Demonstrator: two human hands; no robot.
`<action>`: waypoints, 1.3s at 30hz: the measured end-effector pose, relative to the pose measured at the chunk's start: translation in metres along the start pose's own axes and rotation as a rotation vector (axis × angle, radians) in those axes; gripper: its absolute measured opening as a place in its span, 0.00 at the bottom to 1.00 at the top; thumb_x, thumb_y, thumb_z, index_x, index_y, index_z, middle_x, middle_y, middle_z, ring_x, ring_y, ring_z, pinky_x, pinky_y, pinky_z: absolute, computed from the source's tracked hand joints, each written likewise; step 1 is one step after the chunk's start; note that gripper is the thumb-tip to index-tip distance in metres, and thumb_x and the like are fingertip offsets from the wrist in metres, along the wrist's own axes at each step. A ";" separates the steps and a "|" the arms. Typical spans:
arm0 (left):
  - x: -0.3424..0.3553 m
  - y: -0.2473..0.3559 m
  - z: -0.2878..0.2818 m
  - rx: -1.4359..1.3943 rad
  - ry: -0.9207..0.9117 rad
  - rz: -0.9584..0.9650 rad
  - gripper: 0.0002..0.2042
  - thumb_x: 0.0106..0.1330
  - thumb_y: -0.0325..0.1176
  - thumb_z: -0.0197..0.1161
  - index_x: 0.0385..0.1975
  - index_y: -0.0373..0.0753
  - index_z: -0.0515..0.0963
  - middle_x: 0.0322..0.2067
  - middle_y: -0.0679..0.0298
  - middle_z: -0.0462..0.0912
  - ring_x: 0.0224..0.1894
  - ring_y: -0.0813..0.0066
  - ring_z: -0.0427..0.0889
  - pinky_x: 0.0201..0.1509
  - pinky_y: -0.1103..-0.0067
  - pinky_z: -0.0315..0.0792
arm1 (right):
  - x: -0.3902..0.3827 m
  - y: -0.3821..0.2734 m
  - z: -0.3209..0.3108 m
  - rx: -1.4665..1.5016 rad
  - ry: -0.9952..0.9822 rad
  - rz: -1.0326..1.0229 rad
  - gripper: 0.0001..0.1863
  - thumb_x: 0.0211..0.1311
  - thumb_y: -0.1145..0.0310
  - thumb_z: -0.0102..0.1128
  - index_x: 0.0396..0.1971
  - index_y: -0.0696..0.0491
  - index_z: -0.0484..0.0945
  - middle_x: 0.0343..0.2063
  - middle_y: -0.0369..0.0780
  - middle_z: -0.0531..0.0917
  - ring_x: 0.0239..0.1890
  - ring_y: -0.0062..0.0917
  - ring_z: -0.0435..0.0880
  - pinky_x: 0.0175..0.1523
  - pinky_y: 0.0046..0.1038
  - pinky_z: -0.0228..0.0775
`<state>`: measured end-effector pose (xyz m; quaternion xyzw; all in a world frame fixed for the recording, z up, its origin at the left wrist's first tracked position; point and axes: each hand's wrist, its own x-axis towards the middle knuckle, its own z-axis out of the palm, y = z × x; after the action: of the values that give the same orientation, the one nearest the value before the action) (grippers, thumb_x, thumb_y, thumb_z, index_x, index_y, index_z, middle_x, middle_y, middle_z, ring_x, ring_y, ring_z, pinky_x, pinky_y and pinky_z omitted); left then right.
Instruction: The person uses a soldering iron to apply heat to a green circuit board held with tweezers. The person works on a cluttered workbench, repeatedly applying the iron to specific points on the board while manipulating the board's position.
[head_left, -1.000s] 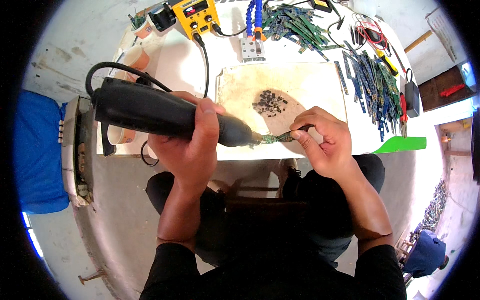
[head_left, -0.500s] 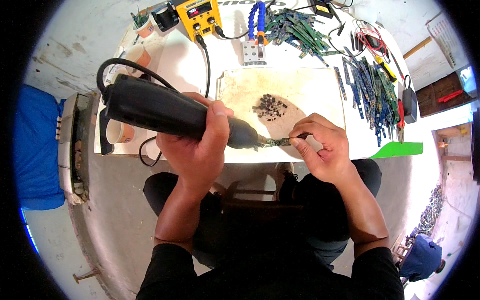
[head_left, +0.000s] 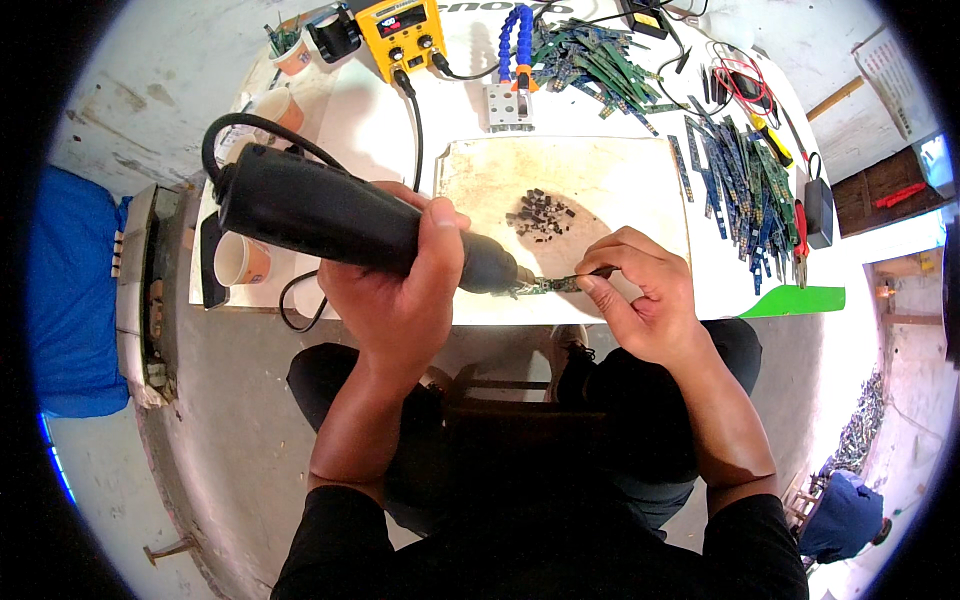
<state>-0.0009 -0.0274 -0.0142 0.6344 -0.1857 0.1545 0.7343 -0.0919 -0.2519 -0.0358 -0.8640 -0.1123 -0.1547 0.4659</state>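
Note:
My left hand [head_left: 400, 290] is wrapped around the body of a black hot air gun [head_left: 320, 212]. The gun slants down to the right, its metal nozzle [head_left: 524, 280] against or just over the left end of a narrow circuit board strip [head_left: 552, 285]. Thumb and fingers of my right hand [head_left: 645, 292] pinch the strip's right end, near the front edge of a stained board [head_left: 620, 165]. A dark tip pokes out between those fingers; I cannot tell if it belongs to the strip. Small black parts [head_left: 541, 214] lie in a heap on the board, beyond the strip.
A yellow soldering station [head_left: 398, 38] stands at the back left, cabled forward. Paper cups [head_left: 242, 260] line the left side. Circuit strips pile up at the back [head_left: 598, 62] and right [head_left: 745, 190], near red-handled pliers [head_left: 801, 235]. A blue flexible arm [head_left: 503, 45] rises behind the board.
The hot air gun and my left hand have shifted very slightly right and down. My right hand keeps its pinch on the strip, almost unmoved.

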 end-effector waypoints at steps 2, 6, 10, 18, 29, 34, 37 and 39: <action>0.000 0.000 -0.001 0.017 -0.006 0.006 0.02 0.69 0.24 0.68 0.35 0.35 0.82 0.26 0.62 0.88 0.27 0.82 0.86 0.34 0.86 0.79 | 0.000 0.001 0.000 -0.014 -0.006 -0.005 0.05 0.61 0.80 0.69 0.36 0.60 0.84 0.37 0.46 0.86 0.39 0.38 0.88 0.46 0.33 0.80; -0.001 0.001 -0.002 0.049 -0.013 -0.003 0.02 0.69 0.24 0.68 0.35 0.35 0.83 0.27 0.63 0.88 0.29 0.82 0.86 0.35 0.86 0.79 | 0.001 0.001 0.000 -0.008 -0.002 0.006 0.06 0.61 0.80 0.69 0.37 0.59 0.84 0.37 0.46 0.86 0.40 0.39 0.88 0.46 0.34 0.80; -0.001 0.001 0.001 0.009 0.000 -0.002 0.02 0.69 0.24 0.69 0.34 0.35 0.83 0.27 0.63 0.89 0.29 0.82 0.87 0.36 0.85 0.80 | 0.000 0.002 0.001 -0.015 -0.006 -0.007 0.06 0.60 0.80 0.70 0.37 0.59 0.84 0.37 0.46 0.86 0.40 0.40 0.88 0.47 0.33 0.80; -0.001 0.001 0.000 0.038 0.004 -0.006 0.02 0.68 0.25 0.70 0.34 0.36 0.83 0.26 0.64 0.88 0.28 0.82 0.86 0.36 0.86 0.78 | 0.002 0.002 -0.001 -0.017 -0.003 -0.017 0.06 0.60 0.81 0.69 0.37 0.59 0.85 0.36 0.46 0.86 0.40 0.40 0.88 0.47 0.33 0.80; 0.000 0.001 -0.001 0.028 0.008 -0.007 0.03 0.69 0.25 0.69 0.33 0.35 0.82 0.27 0.64 0.88 0.27 0.83 0.85 0.34 0.86 0.77 | 0.000 0.002 0.001 0.001 -0.001 -0.036 0.05 0.62 0.81 0.68 0.37 0.59 0.85 0.36 0.46 0.86 0.40 0.38 0.87 0.47 0.31 0.79; 0.000 0.003 -0.001 0.058 -0.002 -0.026 0.02 0.68 0.24 0.69 0.34 0.34 0.83 0.27 0.63 0.88 0.27 0.82 0.85 0.34 0.86 0.77 | 0.000 0.004 0.001 -0.018 0.000 -0.046 0.05 0.62 0.83 0.68 0.37 0.60 0.84 0.36 0.45 0.87 0.39 0.34 0.87 0.45 0.29 0.78; -0.001 0.004 0.000 0.049 0.012 -0.035 0.02 0.68 0.24 0.69 0.34 0.34 0.82 0.27 0.63 0.88 0.27 0.82 0.85 0.34 0.86 0.77 | -0.001 0.004 0.001 -0.007 0.000 -0.037 0.05 0.62 0.83 0.68 0.37 0.60 0.85 0.36 0.45 0.87 0.39 0.34 0.88 0.45 0.28 0.78; 0.000 0.005 0.001 0.039 0.027 -0.030 0.02 0.68 0.24 0.69 0.34 0.34 0.82 0.27 0.62 0.87 0.27 0.82 0.85 0.34 0.86 0.77 | 0.000 0.003 0.001 -0.013 0.003 -0.044 0.05 0.62 0.83 0.68 0.37 0.60 0.85 0.36 0.45 0.87 0.39 0.34 0.88 0.45 0.29 0.78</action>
<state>-0.0038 -0.0278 -0.0097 0.6489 -0.1632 0.1558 0.7267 -0.0907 -0.2525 -0.0390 -0.8639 -0.1298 -0.1670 0.4570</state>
